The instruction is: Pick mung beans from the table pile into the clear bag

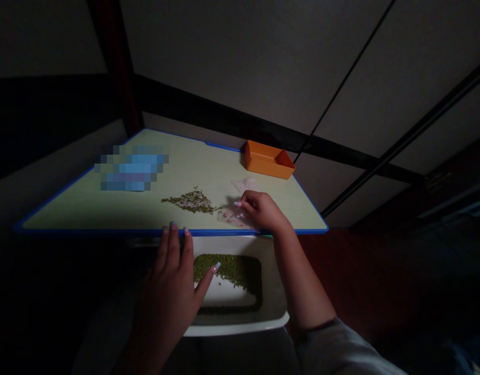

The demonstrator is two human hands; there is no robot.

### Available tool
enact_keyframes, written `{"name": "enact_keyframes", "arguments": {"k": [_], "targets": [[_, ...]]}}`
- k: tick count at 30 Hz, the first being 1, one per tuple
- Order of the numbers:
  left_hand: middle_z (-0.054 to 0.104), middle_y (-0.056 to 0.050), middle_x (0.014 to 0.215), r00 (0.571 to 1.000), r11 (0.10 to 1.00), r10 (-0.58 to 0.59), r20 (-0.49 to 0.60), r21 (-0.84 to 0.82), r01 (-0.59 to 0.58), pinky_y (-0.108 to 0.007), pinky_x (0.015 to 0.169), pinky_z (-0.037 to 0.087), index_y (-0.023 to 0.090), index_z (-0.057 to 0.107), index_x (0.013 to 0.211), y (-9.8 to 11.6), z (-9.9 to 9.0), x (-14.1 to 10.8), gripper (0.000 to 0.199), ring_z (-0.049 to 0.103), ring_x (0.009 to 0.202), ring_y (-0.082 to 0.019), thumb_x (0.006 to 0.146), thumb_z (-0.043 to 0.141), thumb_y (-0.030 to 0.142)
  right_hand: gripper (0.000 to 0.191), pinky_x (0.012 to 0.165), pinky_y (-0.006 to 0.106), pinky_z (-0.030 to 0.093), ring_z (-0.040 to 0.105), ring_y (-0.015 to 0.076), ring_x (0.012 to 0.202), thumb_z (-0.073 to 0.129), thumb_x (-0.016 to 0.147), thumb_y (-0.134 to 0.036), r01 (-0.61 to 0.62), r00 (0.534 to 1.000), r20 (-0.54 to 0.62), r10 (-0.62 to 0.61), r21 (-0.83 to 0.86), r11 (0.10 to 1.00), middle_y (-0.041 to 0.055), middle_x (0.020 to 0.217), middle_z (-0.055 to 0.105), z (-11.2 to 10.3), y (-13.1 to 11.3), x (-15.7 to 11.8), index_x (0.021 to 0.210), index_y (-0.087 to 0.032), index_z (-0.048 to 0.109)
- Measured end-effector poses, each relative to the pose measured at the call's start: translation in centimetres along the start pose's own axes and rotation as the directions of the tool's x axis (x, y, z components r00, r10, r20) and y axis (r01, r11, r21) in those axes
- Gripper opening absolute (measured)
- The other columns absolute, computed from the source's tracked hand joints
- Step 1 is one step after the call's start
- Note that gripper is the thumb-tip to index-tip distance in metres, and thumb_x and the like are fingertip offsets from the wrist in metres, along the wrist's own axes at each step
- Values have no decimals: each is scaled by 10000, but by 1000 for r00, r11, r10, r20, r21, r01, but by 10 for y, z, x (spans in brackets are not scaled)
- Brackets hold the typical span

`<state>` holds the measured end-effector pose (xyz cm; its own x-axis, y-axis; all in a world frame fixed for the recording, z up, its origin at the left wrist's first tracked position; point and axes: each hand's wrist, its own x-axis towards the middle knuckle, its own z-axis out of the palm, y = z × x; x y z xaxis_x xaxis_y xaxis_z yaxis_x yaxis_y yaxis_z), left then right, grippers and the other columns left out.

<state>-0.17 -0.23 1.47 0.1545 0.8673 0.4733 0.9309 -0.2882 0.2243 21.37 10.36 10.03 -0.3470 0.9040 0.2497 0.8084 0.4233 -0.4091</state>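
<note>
Two hands (173,284) (262,208), one table (196,164), one orange box (270,165), one white basin (274,291), green grains (235,268) (past counting)

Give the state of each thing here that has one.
White tub: upright, uncovered
Green seeds inside it: loose, unevenly spread
Seed patch on table: loose, scattered
Orange box: upright, open-topped
Left hand: fingers spread
Right hand: fingers curled, grip unclear
Blue item: pixelated, unclear

Looks like smooth, semi-matt plastic on orange box (269,165), 1 o'clk; smooth matt laminate on tabletop (208,166), 10 o'clk; smooth plastic on basin (240,328), 6 o'clk, w/ rough, grainy texture in green seeds (232,266) inside. Shows matt cloth on sleeve (341,344), 5 o'clk.
</note>
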Motion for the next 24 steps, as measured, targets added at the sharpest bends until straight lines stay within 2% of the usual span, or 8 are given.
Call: {"name": "enact_keyframes", "arguments": {"k": [3, 9, 16, 24], "targets": [[160, -245, 1555, 1000, 1000, 0, -8, -7, -1, -496, 1094, 334, 31, 275, 1428, -1, 1, -1, 814, 114, 1461, -337, 851, 312, 605, 168, 586, 223, 263, 482, 118, 618, 542, 887, -274, 12, 1000, 26, -11, -69, 998, 34, 715, 649, 3, -5, 2, 825, -148, 635], [155, -246, 1556, 1000, 1000, 7, -1, -19, -7, -496, 1103, 320, 31, 267, 1431, -2, 4, -1, 832, 110, 1461, -339, 842, 330, 615, 207, 569, 244, 232, 463, 129, 605, 538, 894, -311, -90, 996, -5, 91, -218, 972, 62, 737, 664, -2, 4, 1, 820, -154, 651], [151, -249, 1556, 1000, 1000, -4, 1, -20, 4, -495, 1106, 315, 25, 280, 1425, -2, 1, -2, 823, 109, 1461, -342, 847, 322, 609, 235, 577, 247, 241, 480, 135, 622, 523, 905, -337, -136, 991, -17, 136, -262, 956, 68, 770, 679, -6, 6, 0, 845, -156, 659], [138, -242, 1561, 1000, 999, -2, 0, -35, 2, -494, 1112, 306, 33, 281, 1425, -1, 1, 0, 820, 105, 1462, -341, 845, 329, 610, 243, 584, 251, 252, 507, 148, 636, 507, 914, -339, -125, 992, -40, 119, -275, 953, 77, 763, 681, -3, 5, 3, 853, -159, 659]]}}
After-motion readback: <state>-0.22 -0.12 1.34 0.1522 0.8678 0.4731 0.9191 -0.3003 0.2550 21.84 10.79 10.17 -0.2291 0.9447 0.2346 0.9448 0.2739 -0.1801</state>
